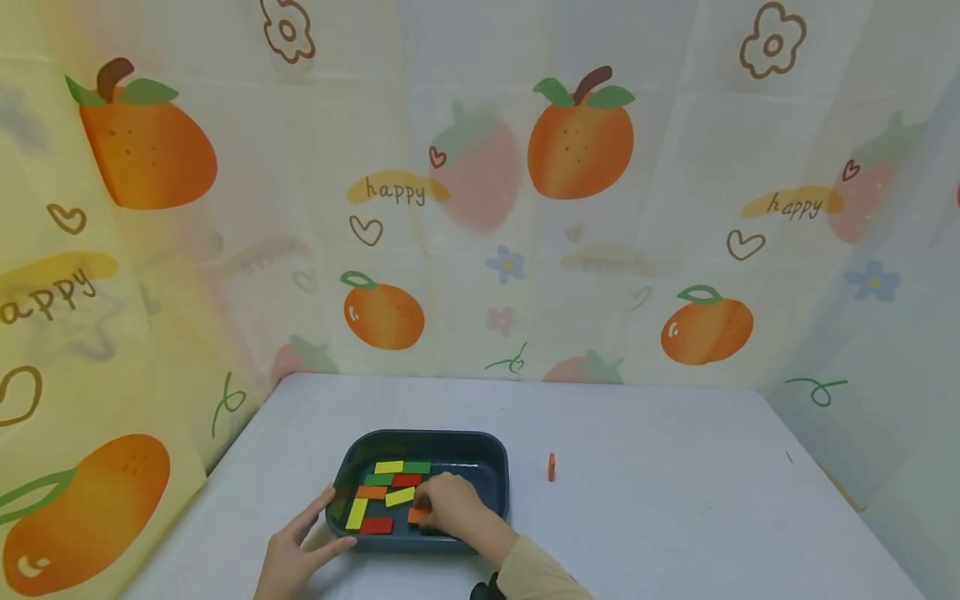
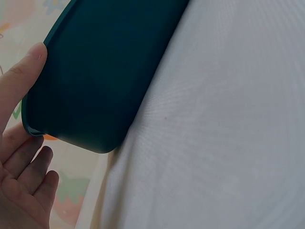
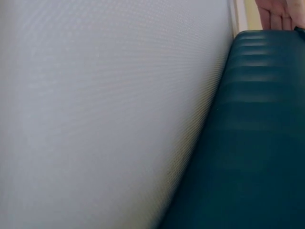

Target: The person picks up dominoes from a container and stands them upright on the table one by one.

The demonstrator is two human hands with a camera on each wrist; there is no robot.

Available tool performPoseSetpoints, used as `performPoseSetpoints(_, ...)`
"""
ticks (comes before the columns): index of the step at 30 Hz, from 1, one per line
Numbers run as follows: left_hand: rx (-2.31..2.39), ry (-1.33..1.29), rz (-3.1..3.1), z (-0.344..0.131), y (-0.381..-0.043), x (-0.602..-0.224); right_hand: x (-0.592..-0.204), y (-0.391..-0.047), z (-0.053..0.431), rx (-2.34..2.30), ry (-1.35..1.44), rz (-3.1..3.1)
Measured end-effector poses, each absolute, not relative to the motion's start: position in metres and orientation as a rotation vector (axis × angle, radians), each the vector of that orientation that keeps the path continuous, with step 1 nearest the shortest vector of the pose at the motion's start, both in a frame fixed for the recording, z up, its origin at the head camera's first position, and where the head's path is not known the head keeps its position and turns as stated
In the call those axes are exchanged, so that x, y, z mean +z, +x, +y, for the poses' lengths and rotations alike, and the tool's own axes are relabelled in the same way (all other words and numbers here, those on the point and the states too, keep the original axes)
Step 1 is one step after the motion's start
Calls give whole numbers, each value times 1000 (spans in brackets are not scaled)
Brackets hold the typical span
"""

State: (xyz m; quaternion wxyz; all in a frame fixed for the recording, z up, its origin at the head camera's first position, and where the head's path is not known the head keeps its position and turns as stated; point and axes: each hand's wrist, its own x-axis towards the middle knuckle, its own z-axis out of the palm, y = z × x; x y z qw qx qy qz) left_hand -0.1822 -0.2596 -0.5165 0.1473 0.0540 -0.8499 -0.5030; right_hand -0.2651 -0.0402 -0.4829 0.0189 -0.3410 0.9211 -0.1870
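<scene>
A dark teal tray (image 1: 416,546) sits on the white table, with several flat coloured blocks in its left half. My left hand (image 1: 288,554) holds the tray's near-left corner, thumb on one side and index finger on the other. In the left wrist view the thumb (image 2: 29,64) presses the rim, while the other fingers curl loosely below. My right hand (image 1: 453,504) reaches into the tray, and its bent fingertips pinch an orange block (image 1: 417,517) by the near wall. A tilted yellow block (image 1: 400,497) and a red block (image 1: 377,526) lie to the left of that orange block.
One orange block (image 1: 552,467) stands on end on the white table (image 1: 675,500), right of the tray. A yellow block (image 1: 389,467) and a green block (image 1: 417,467) line the tray's far side. Fruit-printed cloth (image 1: 480,250) hangs behind and beside the table.
</scene>
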Motion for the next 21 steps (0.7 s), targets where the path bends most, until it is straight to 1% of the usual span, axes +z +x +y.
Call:
performPoseSetpoints(7, -1449, 139, -2445, -260, -182, -516, -481, -265, -37, -582, -977, 2936)
performPoseSetpoints(21, -1416, 94, -2421, -262, -183, -521, -481, -269, -19, -1039, -983, 2850)
